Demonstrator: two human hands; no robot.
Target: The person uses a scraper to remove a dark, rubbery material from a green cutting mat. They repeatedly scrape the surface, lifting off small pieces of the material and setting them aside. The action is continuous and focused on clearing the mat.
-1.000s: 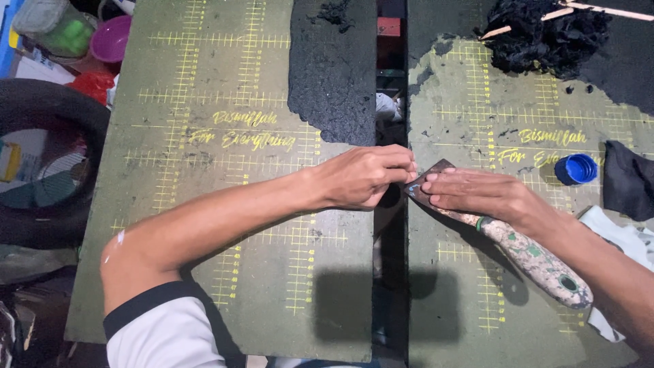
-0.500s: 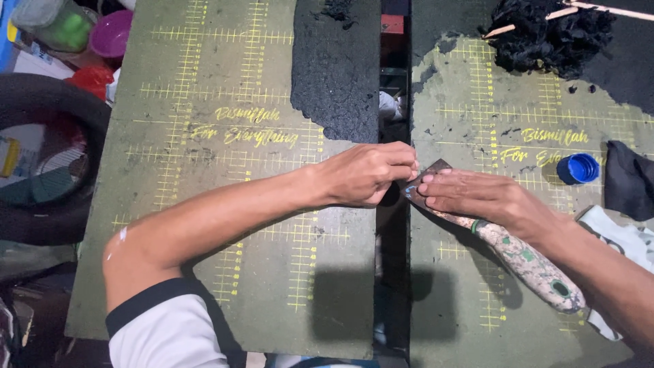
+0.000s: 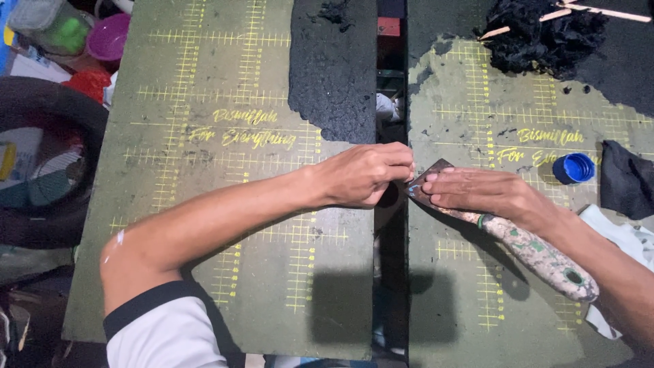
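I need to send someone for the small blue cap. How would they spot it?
Look at the right-hand green cutting mat with yellow grid lines. Near its right edge, beside a crumpled black cloth, sits the round blue plastic bottle cap, the only bright blue thing there.

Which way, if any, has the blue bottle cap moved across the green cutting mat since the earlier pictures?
No. The blue bottle cap sits at the same spot on the green cutting mat, just right of the yellow lettering and left of the black cloth.

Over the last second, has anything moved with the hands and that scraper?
Almost nothing changed. The left hand stays pinched at the blade of the paint-flecked, pale-handled metal scraper, and the right hand still presses its fingers on the blade. The small blue plastic cap and green cutting mats lie as before.
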